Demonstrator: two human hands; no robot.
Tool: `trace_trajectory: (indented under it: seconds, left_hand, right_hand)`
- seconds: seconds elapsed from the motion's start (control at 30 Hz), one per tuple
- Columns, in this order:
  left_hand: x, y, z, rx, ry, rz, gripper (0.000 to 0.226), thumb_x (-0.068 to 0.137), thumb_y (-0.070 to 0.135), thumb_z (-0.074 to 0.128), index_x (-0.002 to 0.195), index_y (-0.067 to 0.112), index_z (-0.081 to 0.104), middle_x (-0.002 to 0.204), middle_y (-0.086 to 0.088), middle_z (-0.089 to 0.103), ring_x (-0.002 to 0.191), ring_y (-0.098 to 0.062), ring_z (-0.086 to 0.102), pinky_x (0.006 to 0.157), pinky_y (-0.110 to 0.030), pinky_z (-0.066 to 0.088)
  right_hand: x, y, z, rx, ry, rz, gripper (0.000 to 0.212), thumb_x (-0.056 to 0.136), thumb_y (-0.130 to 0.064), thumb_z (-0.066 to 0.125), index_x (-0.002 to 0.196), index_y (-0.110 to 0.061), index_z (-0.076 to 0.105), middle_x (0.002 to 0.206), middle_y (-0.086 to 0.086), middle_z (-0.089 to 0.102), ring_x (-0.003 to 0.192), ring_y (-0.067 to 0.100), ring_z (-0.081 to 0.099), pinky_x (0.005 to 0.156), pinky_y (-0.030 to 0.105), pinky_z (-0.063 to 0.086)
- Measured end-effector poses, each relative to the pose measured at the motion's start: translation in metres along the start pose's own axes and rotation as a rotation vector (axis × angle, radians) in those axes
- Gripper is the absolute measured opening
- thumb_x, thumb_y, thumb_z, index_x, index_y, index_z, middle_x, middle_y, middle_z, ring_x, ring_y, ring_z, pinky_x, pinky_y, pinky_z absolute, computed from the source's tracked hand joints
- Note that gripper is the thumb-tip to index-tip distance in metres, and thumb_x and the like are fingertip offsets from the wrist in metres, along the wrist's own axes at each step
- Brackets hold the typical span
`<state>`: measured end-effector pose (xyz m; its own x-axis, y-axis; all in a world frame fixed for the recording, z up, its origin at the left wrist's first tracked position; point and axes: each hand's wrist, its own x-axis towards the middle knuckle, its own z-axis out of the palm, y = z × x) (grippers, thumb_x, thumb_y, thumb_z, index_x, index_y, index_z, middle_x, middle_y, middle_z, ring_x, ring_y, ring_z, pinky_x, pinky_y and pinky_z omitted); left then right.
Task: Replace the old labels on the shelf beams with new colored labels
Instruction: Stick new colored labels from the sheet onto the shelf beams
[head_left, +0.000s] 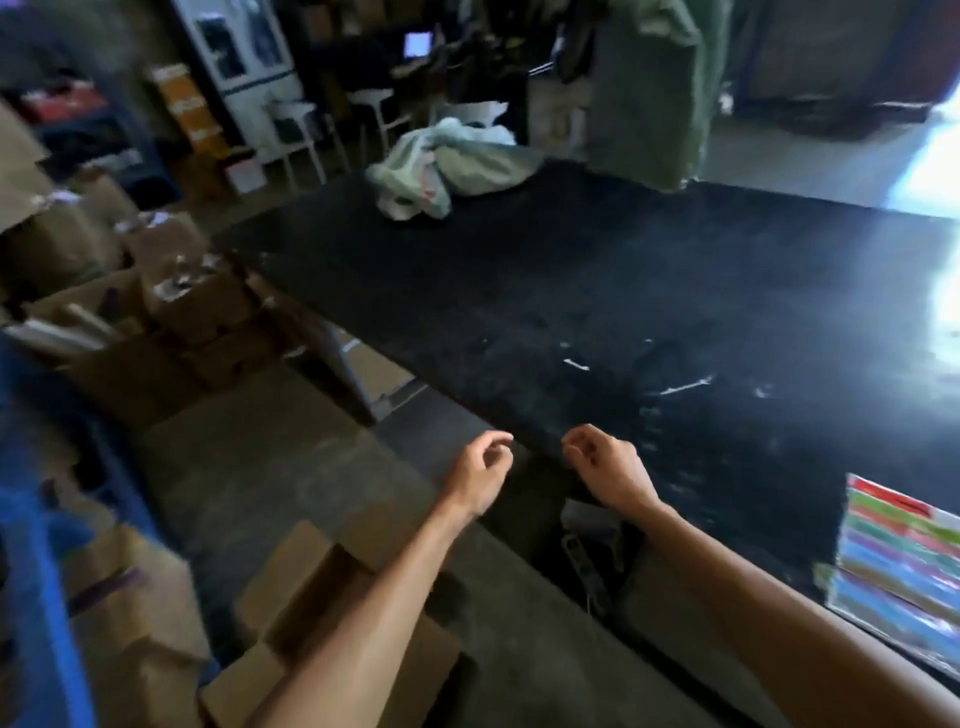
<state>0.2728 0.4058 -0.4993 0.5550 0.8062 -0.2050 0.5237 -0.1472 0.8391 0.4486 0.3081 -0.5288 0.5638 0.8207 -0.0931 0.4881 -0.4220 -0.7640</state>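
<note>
Both my hands hang loosely curled and hold nothing at lower centre, left hand (480, 470) over the floor, right hand (605, 465) at the table (571, 291) edge. The labels (901, 561), a glossy sheet of coloured stripes, lie at lower right, nearer my right hand, the sheet's long axis running toward me. The tabletop looks dark and scuffed.

- Head cam, one view only: looks fwd & down over black table (597, 291), tilted.
- Near: both forearms, approx 6 o'clock; room's far end at 12.

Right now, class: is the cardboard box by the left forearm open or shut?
Open: the cardboard box has its flaps spread, showing a dark hollow inside.
</note>
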Motion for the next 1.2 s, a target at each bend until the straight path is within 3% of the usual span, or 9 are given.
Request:
trace_trajectory:
  seconds: [0.17, 0.27, 0.43, 0.6, 0.73, 0.87, 1.03, 1.2]
  left_hand:
    - [0.017, 0.055, 0.122, 0.127, -0.191, 0.071, 0.034, 0.096, 0.012, 0.060, 0.129, 0.013, 0.064, 0.124, -0.011, 0.069, 0.111, -0.024, 0.065, 0.100, -0.030, 0.048]
    - [0.018, 0.079, 0.189, 0.204, -0.324, 0.141, 0.039, 0.095, 0.016, 0.060, 0.134, 0.018, 0.061, 0.132, -0.009, 0.066, 0.121, -0.019, 0.062, 0.102, -0.025, 0.045]
    - [0.026, 0.105, 0.290, 0.337, -0.528, 0.260, 0.049, 0.097, 0.025, 0.055, 0.145, 0.023, 0.048, 0.149, -0.003, 0.052, 0.139, -0.016, 0.046, 0.113, -0.024, 0.032]
    - [0.030, 0.122, 0.367, 0.512, -0.643, 0.348, 0.063, 0.098, 0.033, 0.055, 0.155, 0.029, 0.030, 0.164, -0.002, 0.029, 0.152, -0.017, 0.025, 0.124, -0.041, 0.023]
    - [0.039, 0.132, 0.405, 0.703, -0.710, 0.504, 0.070, 0.099, 0.036, 0.054, 0.158, 0.033, 0.018, 0.169, 0.004, 0.009, 0.156, -0.018, 0.005, 0.127, -0.045, 0.004]
    - [0.050, 0.137, 0.425, 0.834, -0.733, 0.576, 0.069, 0.100, 0.037, 0.051, 0.159, 0.030, 0.016, 0.170, 0.005, 0.002, 0.156, -0.017, -0.004, 0.125, -0.045, -0.006]
    - [0.056, 0.131, 0.436, 0.917, -0.757, 0.583, 0.068, 0.100, 0.040, 0.050, 0.159, 0.029, 0.018, 0.170, 0.003, 0.007, 0.156, -0.019, -0.002, 0.125, -0.048, -0.004]
    - [0.053, 0.122, 0.439, 0.915, -0.721, 0.596, 0.068, 0.100, 0.040, 0.051, 0.158, 0.026, 0.019, 0.169, 0.000, 0.011, 0.156, -0.021, 0.003, 0.126, -0.048, 0.000]
  right_hand:
    - [-0.025, 0.106, -0.086, -0.030, 0.146, 0.166, 0.008, 0.091, -0.032, 0.060, 0.097, -0.035, 0.064, 0.095, -0.009, 0.070, 0.089, 0.014, 0.065, 0.079, 0.032, 0.052]
    - [-0.041, 0.164, -0.131, -0.115, 0.217, 0.196, 0.013, 0.093, -0.027, 0.059, 0.104, -0.030, 0.065, 0.102, -0.002, 0.067, 0.097, 0.020, 0.062, 0.083, 0.032, 0.049]
    - [-0.065, 0.247, -0.191, -0.210, 0.351, 0.306, 0.022, 0.092, -0.023, 0.060, 0.113, -0.025, 0.064, 0.116, 0.003, 0.062, 0.107, 0.027, 0.058, 0.087, 0.036, 0.046]
    - [-0.089, 0.307, -0.232, -0.253, 0.389, 0.433, 0.044, 0.091, -0.026, 0.060, 0.135, -0.025, 0.052, 0.140, -0.001, 0.050, 0.126, 0.023, 0.046, 0.100, 0.040, 0.041]
    - [-0.095, 0.342, -0.246, -0.226, 0.346, 0.501, 0.054, 0.094, -0.039, 0.054, 0.145, -0.027, 0.040, 0.151, -0.003, 0.039, 0.136, 0.021, 0.038, 0.108, 0.043, 0.037]
    - [-0.092, 0.355, -0.244, -0.164, 0.336, 0.565, 0.045, 0.095, -0.041, 0.055, 0.137, -0.026, 0.051, 0.145, -0.002, 0.045, 0.134, 0.022, 0.038, 0.105, 0.044, 0.038]
    - [-0.082, 0.356, -0.239, -0.115, 0.472, 0.615, 0.031, 0.093, -0.042, 0.057, 0.120, -0.028, 0.063, 0.130, -0.002, 0.052, 0.124, 0.024, 0.043, 0.098, 0.044, 0.039]
    - [-0.073, 0.355, -0.241, -0.167, 0.486, 0.672, 0.032, 0.092, -0.044, 0.058, 0.119, -0.028, 0.062, 0.126, 0.002, 0.051, 0.119, 0.027, 0.046, 0.096, 0.047, 0.041]
